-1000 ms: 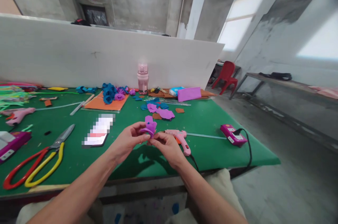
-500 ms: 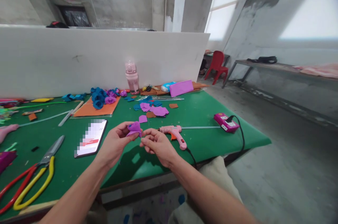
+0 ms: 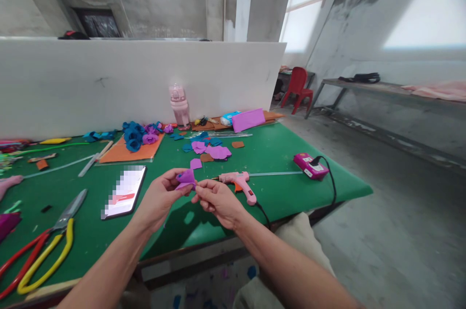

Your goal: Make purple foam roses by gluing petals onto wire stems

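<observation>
Between the thumb and fingers of my left hand (image 3: 158, 198) is a small purple paper flower (image 3: 187, 178), its petal curved, with a bit of blue at its centre. My right hand (image 3: 220, 202) pinches the flower's right edge, fingertips closed. Just right of these fingers lies a pink glue gun (image 3: 236, 179) with an orange trigger, a clear glue stick running out behind it. Loose purple petals (image 3: 218, 152), with blue and brown pieces among them, lie beyond my hands. A phone (image 3: 125, 192) rests left of my left hand.
Large shears (image 3: 65, 224) with red and yellow handles lie at the left. Blue and purple paper flowers (image 3: 133, 137) sit on an orange sheet (image 3: 112, 154). A pink bottle (image 3: 179, 110) stands by the white partition (image 3: 138, 76). A purple power box (image 3: 310, 166) with a cable lies right.
My right fingertips have come slightly left onto the flower's edge. The flower remains in my left hand. The whole view has shifted a little.
</observation>
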Available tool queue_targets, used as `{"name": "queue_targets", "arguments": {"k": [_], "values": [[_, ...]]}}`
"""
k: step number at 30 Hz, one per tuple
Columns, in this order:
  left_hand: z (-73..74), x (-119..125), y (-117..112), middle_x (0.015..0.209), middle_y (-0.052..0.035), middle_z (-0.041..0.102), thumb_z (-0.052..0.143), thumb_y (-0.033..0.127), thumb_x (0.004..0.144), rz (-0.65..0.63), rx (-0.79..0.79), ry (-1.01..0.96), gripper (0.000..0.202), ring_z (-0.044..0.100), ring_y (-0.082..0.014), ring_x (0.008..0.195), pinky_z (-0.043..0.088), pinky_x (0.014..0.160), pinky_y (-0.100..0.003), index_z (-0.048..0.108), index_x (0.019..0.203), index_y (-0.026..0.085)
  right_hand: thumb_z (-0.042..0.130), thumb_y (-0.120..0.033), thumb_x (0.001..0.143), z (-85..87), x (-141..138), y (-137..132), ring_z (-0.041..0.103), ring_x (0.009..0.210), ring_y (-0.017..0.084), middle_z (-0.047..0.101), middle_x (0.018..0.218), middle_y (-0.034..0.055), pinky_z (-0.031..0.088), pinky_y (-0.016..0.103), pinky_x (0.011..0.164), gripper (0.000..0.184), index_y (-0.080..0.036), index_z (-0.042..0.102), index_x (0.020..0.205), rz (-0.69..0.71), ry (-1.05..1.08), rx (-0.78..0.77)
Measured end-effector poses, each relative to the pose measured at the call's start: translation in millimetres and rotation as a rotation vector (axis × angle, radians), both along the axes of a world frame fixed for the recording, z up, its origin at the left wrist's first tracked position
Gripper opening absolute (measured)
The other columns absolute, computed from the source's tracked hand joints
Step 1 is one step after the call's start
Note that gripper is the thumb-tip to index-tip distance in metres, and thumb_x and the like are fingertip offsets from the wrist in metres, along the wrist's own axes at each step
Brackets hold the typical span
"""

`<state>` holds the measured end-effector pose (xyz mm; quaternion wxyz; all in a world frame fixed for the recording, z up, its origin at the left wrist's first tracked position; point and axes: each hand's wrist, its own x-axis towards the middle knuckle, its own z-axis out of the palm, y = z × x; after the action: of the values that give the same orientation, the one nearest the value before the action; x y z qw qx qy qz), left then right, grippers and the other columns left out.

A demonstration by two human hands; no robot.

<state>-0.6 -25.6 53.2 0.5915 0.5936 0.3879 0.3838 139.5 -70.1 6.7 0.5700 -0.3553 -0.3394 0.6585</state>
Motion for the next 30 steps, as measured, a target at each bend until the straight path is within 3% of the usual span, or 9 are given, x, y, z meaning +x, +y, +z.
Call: {"name": "queue_targets", "arguments": {"k": [4,16,26,30], "values": [[0.1,1.1,-0.7,0.082,-0.0036,0.068,0.073,0.025,0.061,0.008,-0.014,0.014,0.040,0.062,-0.0161,0.075,0.048,0.069,-0.027,0.060,0.098,0.016,0.073,-0.037,0.062,0.0,-0.8,-0.8,0.036,0.039,0.001,0.064,0.060,-0.0024,0.020,0.016,0.039,0.037,-0.016,0.056,0.087,-0.014,-0.026,-0.014],[5.9,5.0,-3.2,0.080,-0.0034,0.068,0.071,0.023,0.060,0.004,-0.020,0.075,0.039,0.061,-0.0159,0.076,0.046,0.068,-0.027,0.061,0.097,0.015,0.071,-0.040,0.063,-1.2,-0.1,-2.2,0.033,0.041,0.002,0.062,0.060,-0.0016,0.019,0.017,0.041,0.032,-0.016,0.052,0.071,-0.025,-0.061,-0.002],[2.6,6.0,-2.1,0.080,-0.0036,0.068,0.071,0.023,0.060,0.007,-0.003,0.062,0.043,0.062,-0.0172,0.076,0.047,0.066,-0.027,0.059,0.101,0.015,0.070,-0.040,0.065,-4.5,-1.7,-1.8,0.034,0.041,0.003,0.063,0.064,-0.0023,0.018,0.017,0.041,0.034,-0.018,0.053,0.086,-0.043,-0.048,0.007],[-0.1,6.6,-1.7,0.082,-0.0043,0.067,0.070,0.022,0.060,-0.009,0.005,0.058,0.043,0.061,-0.0176,0.077,0.047,0.068,-0.028,0.059,0.101,0.015,0.069,-0.040,0.066,-2.7,-2.7,-2.4,0.032,0.040,0.002,0.062,0.061,-0.0023,0.017,0.018,0.041,0.032,-0.017,0.053,0.081,-0.064,-0.035,0.000]]}}
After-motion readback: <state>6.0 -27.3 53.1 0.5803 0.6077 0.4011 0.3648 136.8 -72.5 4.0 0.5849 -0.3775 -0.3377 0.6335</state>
